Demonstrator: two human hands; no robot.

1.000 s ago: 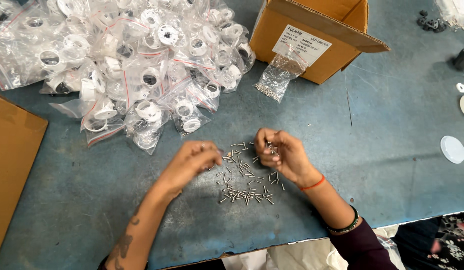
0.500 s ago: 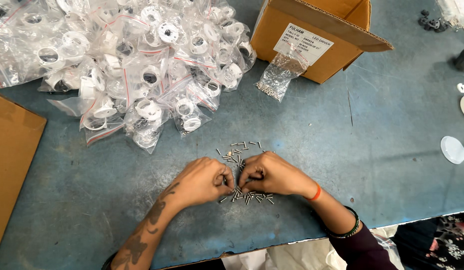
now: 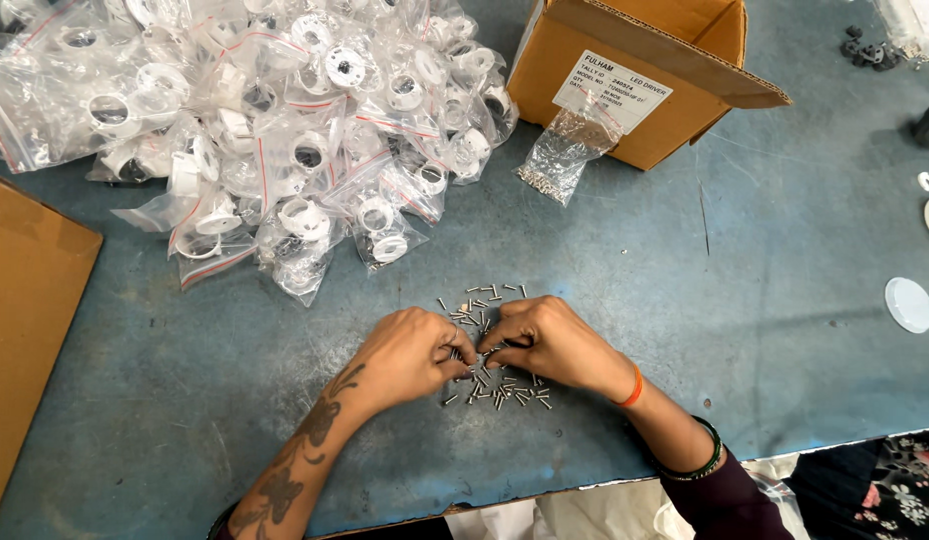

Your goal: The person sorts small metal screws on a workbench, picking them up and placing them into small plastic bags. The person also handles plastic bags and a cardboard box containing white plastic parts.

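Left hand (image 3: 410, 355) and right hand (image 3: 550, 342) meet fingertip to fingertip over the screws (image 3: 485, 345), both pinching some; loose ones scattered just above and below on the table (image 3: 765, 300).

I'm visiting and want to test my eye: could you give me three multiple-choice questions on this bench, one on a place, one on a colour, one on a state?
1. Where do the screws lie?
A. on the table, by both hands
B. in the box
C. on the white disc

2. What colour is the table?
A. red
B. blue-grey
C. yellow

3. How is the box?
A. taped shut
B. crushed flat
C. open, flaps out

Answers:
1. A: the screws are scattered between the left hand and the right hand.
2. B: the bare top is a worn blue-grey.
3. C: its flaps stand spread apart.
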